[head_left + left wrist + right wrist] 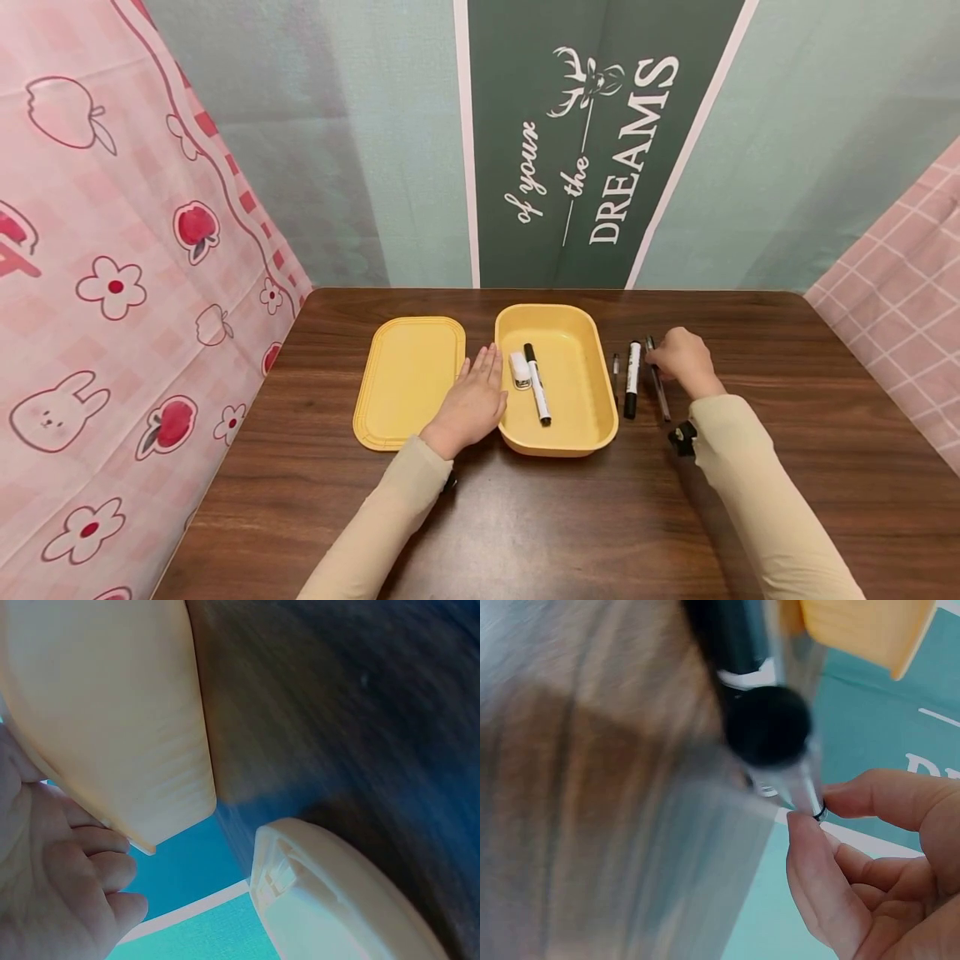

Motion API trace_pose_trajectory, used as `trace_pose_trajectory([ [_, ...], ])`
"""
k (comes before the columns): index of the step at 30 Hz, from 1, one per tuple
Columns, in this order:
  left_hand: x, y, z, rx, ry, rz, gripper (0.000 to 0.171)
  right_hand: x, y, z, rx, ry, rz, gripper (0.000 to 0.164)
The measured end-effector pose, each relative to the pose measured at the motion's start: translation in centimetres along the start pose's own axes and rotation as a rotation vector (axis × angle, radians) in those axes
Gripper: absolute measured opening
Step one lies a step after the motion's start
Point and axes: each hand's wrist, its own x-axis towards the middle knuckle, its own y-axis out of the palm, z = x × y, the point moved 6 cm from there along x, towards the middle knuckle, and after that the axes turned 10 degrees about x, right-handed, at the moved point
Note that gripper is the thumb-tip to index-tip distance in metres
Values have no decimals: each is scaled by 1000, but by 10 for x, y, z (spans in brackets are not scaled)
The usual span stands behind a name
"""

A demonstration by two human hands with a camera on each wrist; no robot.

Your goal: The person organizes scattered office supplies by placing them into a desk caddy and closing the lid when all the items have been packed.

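My left hand (472, 402) rests against the left rim of a yellow plastic box (558, 451), its fingers extended; the left wrist view shows the fingers at the edge of the box wall (120, 720). Inside the box lie a black-and-white marker (538, 387) and a small white item (520, 369) with a metallic end. Right of the box, my right hand (684, 362) pinches a slim clear pen (661, 393) with a dark core near its far end. In the right wrist view, thumb and fingertips close around the pen's clear tip (807, 791).
Between box and right hand lie a thicker black-and-white marker (632, 379) and another slim pen (616, 375). A yellow lid (408, 383) lies flat left of the box. Printed cloths hang behind and beside the brown wooden table (525, 533).
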Motion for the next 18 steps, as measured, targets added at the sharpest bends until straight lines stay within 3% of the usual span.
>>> trace_pose_trajectory([
  [18,-1,1,-2,-13,-4,9,60,-4,3,53,14,-93,9,40],
])
